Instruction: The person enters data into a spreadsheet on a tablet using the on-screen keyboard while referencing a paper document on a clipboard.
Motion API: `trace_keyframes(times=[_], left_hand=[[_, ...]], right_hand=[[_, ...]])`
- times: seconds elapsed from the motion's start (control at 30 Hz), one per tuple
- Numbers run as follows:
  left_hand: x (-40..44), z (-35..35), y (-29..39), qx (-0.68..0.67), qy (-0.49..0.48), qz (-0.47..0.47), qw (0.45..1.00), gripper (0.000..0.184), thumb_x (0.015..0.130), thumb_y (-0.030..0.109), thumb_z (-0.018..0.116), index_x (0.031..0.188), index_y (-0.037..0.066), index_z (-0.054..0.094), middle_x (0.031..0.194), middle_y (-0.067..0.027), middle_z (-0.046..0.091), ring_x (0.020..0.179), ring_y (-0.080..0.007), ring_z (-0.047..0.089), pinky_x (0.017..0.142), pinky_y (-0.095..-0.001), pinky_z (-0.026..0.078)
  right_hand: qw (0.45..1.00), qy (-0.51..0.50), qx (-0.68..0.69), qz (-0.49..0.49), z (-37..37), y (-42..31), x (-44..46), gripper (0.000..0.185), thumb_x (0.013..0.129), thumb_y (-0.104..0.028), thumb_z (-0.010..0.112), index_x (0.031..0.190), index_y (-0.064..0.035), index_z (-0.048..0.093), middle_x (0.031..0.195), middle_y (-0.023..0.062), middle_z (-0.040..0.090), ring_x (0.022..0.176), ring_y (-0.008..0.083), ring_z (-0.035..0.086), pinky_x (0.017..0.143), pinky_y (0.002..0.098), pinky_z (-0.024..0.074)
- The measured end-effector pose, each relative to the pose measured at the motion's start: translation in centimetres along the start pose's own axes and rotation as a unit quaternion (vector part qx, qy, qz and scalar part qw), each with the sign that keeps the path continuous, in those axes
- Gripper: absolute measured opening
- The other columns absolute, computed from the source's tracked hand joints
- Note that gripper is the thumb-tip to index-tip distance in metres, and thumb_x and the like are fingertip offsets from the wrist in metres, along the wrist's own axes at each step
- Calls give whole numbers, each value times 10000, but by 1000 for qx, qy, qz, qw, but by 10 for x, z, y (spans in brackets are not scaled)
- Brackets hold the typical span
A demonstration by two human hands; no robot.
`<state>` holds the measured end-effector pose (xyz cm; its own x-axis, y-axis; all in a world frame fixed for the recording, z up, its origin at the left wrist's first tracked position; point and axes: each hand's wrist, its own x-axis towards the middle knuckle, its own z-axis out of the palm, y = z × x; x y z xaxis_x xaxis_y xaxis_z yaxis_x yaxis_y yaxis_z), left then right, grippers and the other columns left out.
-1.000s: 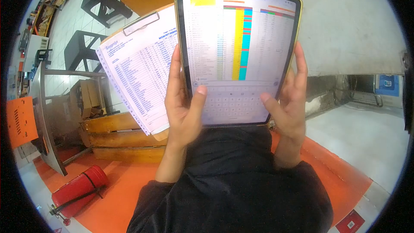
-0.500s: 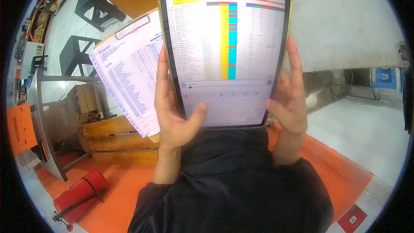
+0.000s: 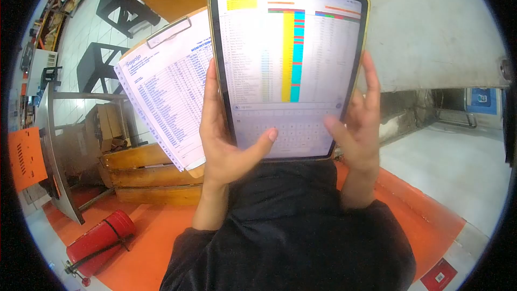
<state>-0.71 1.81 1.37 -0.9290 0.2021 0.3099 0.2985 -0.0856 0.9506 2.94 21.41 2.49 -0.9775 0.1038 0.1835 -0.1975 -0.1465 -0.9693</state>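
A tablet (image 3: 253, 64) in a yellowish case stands tilted up in front of me, held between both hands. Its screen shows a spreadsheet with yellow and cyan columns above an on-screen keyboard. My left hand (image 3: 229, 153) grips the lower left edge, its thumb over the keys. On the lower right edge, my right hand (image 3: 358, 134) has its fingers behind the tablet and its slightly blurred thumb over the keyboard. A clipboard (image 3: 167, 31) with a printed list (image 3: 167, 97) lies to the left, partly hidden by the tablet and my left hand.
Below the clipboard is a slatted wooden bench (image 3: 151, 178). A red fire extinguisher (image 3: 101, 242) lies at lower left on the orange floor (image 3: 145, 231). Black stools (image 3: 99, 67) stand at upper left, and a pale metal surface (image 3: 431, 27) fills the upper right.
The tablet has shifted slightly right and down. My left thumb has moved right across the keyboard. My right thumb has moved slightly left and up.
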Motion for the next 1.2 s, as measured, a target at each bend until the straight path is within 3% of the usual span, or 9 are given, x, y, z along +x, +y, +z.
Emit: trace_keyframes(times=[0.13, 0.23, 0.3, 0.4, 0.63, 0.7, 1.2], left_hand=[[-2, 4, 0, -21, 13, -7, 1000, 1023, 667, -27, 694, 1474, -39, 65, 1457, -202, 304, 1317, -278, 365, 1078, -370, 308], [-2, 4, 0, -19, 21, 2, 1000, 1025, 666, -25, 691, 1477, -31, 64, 1457, -201, 305, 1319, -279, 363, 1077, -373, 309], [-3, 3, 0, -19, 15, -4, 1000, 1017, 669, -26, 681, 1477, -32, 63, 1457, -201, 306, 1323, -281, 359, 1081, -375, 304], [-3, 2, -1, -15, 12, -3, 1000, 1007, 674, -25, 670, 1477, -33, 62, 1455, -204, 307, 1321, -281, 360, 1081, -374, 303], [-4, 3, -2, -22, 27, -1, 999, 1000, 683, 48, 711, 1472, -36, 102, 1465, -209, 299, 1339, -297, 340, 1103, -393, 260], [-2, 3, 1, -25, 12, -9, 1000, 1000, 683, -16, 668, 1472, -48, 55, 1455, -214, 299, 1323, -278, 355, 1088, -361, 286], [1, 1, 3, 5, 0, 8, 1000, 963, 691, -37, 617, 1475, -39, 59, 1460, -225, 292, 1331, -277, 347, 1092, -360, 273]], right_hand=[[997, 36, -67, -14, 3, 1, -2, 806, 830, -6, 607, 1465, 2, 110, 1312, 215, 488, 1231, 243, 477, 1046, 352, 344], [972, 7, -230, -47, -1, -1, -3, 682, 844, -81, 651, 1407, 17, 280, 1277, 208, 516, 1213, 246, 489, 1033, 357, 357], [984, 26, -173, -36, 4, -2, -3, 579, 848, -131, 668, 1340, 8, 397, 1272, 206, 524, 1207, 267, 497, 1017, 365, 372], [971, 5, -232, -49, -1, 1, -3, 530, 852, -130, 658, 1318, -20, 431, 1265, 198, 531, 1194, 296, 510, 1002, 378, 385], [961, -5, -271, -52, 0, -2, 0, 495, 853, -122, 644, 1304, -37, 460, 1241, 196, 544, 1166, 321, 527, 986, 385, 395], [958, -1, -281, -52, 1, -1, 2, 500, 855, -127, 643, 1310, -36, 455, 1250, 195, 540, 1178, 312, 520, 991, 380, 392], [983, 28, -178, -32, 4, 5, 0, 605, 849, -45, 638, 1375, -8, 340, 1292, 187, 488, 1213, 238, 469, 1019, 351, 369]])
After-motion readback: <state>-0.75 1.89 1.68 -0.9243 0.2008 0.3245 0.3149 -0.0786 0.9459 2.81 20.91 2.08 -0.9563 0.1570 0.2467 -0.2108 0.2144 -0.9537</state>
